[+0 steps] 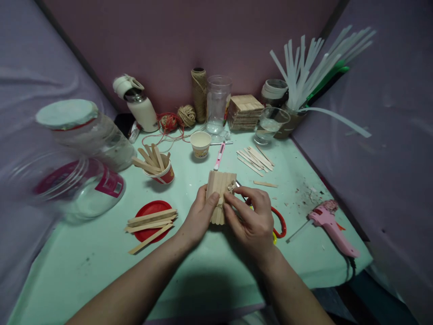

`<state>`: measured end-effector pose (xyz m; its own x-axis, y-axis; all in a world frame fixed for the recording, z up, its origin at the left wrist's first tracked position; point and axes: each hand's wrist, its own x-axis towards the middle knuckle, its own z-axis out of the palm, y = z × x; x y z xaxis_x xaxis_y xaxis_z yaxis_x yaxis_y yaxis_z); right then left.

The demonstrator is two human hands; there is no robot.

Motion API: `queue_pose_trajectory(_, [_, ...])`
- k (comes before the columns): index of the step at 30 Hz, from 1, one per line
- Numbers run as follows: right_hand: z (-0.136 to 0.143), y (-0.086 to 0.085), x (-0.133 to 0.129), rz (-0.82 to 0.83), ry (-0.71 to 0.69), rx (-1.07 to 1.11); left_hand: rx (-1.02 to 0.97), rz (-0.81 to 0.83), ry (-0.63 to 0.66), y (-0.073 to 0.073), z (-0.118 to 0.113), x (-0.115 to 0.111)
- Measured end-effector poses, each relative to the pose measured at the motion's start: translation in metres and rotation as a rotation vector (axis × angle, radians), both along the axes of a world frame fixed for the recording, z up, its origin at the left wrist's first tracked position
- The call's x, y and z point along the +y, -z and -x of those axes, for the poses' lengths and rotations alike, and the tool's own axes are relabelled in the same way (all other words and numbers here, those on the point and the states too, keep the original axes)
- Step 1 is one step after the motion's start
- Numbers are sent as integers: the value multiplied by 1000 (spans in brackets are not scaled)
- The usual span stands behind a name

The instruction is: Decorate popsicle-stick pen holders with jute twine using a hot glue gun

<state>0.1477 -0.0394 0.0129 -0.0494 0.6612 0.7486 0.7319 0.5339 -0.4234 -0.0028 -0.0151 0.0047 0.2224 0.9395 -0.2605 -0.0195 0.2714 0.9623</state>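
In the middle of the view, my left hand (202, 212) is closed around the left side of a small panel of craft sticks (217, 183) laid side by side, its thumb across the front. Small pale wooden bits (232, 185) sit on the panel's upper right. My right hand (252, 216) has its fingertips closed against the panel's right side; whether a tiny piece is between them I cannot tell. Scissors (281, 222) with red and yellow handles lie partly hidden beneath my right hand. A pink craft knife (219, 155) lies just beyond the panel.
Left stand a cup of craft sticks (158, 167), a red lid (152, 208) bearing sticks, and large plastic jars (91, 189). A pink glue gun (333, 228) lies right. Behind are a paper cup (200, 145), loose sticks (255, 159), a water glass (269, 126) and glue sticks (297, 81).
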Motion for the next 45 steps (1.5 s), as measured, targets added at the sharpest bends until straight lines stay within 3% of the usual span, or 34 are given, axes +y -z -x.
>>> queue_pose_trajectory(6, [-1, 2, 0, 4, -6, -12, -46, 18, -7, -1, 1, 0])
queue_pose_trajectory(12, [-3, 4, 1, 38, -46, 6, -193, 96, 68, 2, 3, 0])
queue_pose_trajectory(22, [-8, 0, 0, 119, -96, 291, -453, 277, -17, -5, -2, 4])
queue_pose_trajectory(26, [-5, -2, 0, 137, -175, 294, -437, 252, -17, -4, -1, 5])
queue_pose_trajectory(39, [-5, 0, 0, 172, -129, 342, -404, 187, -3, 2, 0, 7])
queue_pose_trajectory(45, [-4, 1, 0, 193, -129, 356, -213, 44, 14, 10, 2, 6])
